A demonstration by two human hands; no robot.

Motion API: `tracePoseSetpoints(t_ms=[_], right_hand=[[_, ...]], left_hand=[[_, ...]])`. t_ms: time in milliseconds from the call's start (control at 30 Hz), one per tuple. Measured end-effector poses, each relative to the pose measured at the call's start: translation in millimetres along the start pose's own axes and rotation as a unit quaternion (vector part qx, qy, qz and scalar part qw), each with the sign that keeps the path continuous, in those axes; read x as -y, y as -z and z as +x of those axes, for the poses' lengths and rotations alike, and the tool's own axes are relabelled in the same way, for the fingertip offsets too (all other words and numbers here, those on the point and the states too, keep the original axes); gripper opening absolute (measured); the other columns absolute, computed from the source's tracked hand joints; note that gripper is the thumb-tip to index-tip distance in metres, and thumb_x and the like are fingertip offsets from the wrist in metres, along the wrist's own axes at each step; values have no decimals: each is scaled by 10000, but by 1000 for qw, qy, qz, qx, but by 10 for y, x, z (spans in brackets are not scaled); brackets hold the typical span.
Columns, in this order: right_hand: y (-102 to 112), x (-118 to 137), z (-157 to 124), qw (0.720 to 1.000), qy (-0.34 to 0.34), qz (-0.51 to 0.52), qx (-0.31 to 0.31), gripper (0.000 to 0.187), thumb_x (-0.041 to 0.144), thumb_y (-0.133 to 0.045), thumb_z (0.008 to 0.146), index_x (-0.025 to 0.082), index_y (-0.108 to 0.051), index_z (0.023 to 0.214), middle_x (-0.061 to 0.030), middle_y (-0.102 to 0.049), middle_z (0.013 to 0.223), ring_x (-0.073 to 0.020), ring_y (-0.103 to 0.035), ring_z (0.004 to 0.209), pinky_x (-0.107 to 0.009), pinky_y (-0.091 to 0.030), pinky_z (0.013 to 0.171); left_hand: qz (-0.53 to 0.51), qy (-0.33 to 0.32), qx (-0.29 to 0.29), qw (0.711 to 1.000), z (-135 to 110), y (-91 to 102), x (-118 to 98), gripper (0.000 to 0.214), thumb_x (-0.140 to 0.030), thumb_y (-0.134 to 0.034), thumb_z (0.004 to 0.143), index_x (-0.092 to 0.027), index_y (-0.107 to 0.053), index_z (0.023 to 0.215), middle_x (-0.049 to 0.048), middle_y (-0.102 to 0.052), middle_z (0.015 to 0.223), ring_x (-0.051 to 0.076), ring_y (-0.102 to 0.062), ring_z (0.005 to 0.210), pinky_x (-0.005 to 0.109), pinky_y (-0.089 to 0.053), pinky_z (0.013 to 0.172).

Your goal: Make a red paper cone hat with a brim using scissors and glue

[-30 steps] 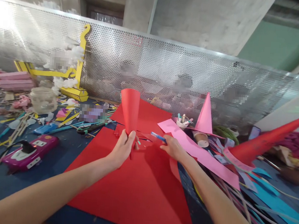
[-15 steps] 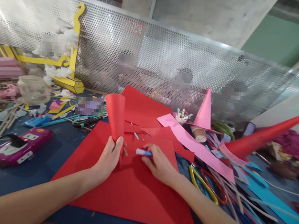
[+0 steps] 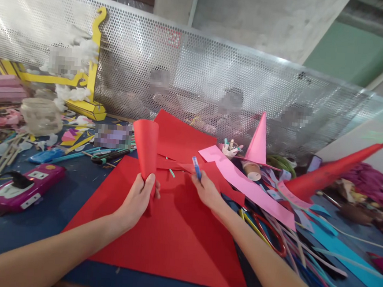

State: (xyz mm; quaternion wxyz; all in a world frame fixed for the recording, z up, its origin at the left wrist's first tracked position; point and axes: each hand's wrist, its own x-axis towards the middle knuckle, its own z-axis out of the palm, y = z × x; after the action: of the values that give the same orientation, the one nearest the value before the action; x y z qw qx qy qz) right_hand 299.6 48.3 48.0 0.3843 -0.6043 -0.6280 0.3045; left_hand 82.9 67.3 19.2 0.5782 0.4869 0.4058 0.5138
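Note:
My left hand [image 3: 138,197] is closed round the narrow lower end of a red paper cone [image 3: 146,149], which stands up with its wide mouth at the top. My right hand [image 3: 207,190] grips a small blue stick-shaped tool [image 3: 196,167] that points up and away from me. Both hands hover over a large red paper sheet [image 3: 177,235] lying on the blue table. More red sheets [image 3: 178,138] lie behind the cone.
A pink paper strip [image 3: 241,183] and a pink cone [image 3: 258,142] lie to the right, beside a long red cone [image 3: 335,170] and coloured scissors [image 3: 264,233]. A magenta device [image 3: 25,188], a jar [image 3: 41,116] and scraps crowd the left. A perforated metal screen [image 3: 196,82] closes the back.
My right hand drew in from the pink strip to the sheet, then lifted the blue tool from lying flat to pointing upward. The cone tilted slightly as the view dropped.

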Motion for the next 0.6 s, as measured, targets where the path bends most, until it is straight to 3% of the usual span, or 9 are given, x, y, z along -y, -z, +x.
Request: tracePoseSetpoints(t_ms=[67,133,233,433,600], right_hand=[[-4,56,-40,1000,-18,11,-14,358,574,-446,896,217,-432,866,4,-490,742,-145,-486,629,-285,-437,588],[-46,135,-141,996,-43,72,30,382,613,-409,905,231,-404,895,45,-414,712,-97,-377,534,-224,-331,483],[-178,260,-312,958,-103,244,111,383,631,-440,902,258,-391,975,82,-356,674,-66,-253,481,-193,-193,455],[-378,420,-408,928,-88,334,141,270,466,-493,943,200,-469,902,12,-562,710,-99,-508,586,-244,-373,584],[-399,522,-420,884,-153,408,170,248,387,-633,870,159,-556,931,16,-530,752,-49,-433,533,-195,-299,491]], left_hand=[[-44,10,17,999,29,10,-24,361,-546,-530,871,-192,-477,821,-46,-538,637,100,-534,574,243,-469,593],[-86,35,36,995,56,7,-64,359,-536,-589,833,-193,-483,833,-49,-529,665,92,-519,551,245,-480,546],[-118,52,65,990,69,-21,-140,372,-526,-639,792,-189,-492,845,-28,-552,739,82,-512,533,230,-465,474],[-133,41,114,984,28,-55,-218,359,-514,-625,810,-184,-491,859,-19,-564,748,67,-495,510,207,-423,447],[-137,60,152,977,24,-47,-217,363,-526,-606,829,-181,-495,815,-42,-503,588,82,-477,503,200,-399,463]])
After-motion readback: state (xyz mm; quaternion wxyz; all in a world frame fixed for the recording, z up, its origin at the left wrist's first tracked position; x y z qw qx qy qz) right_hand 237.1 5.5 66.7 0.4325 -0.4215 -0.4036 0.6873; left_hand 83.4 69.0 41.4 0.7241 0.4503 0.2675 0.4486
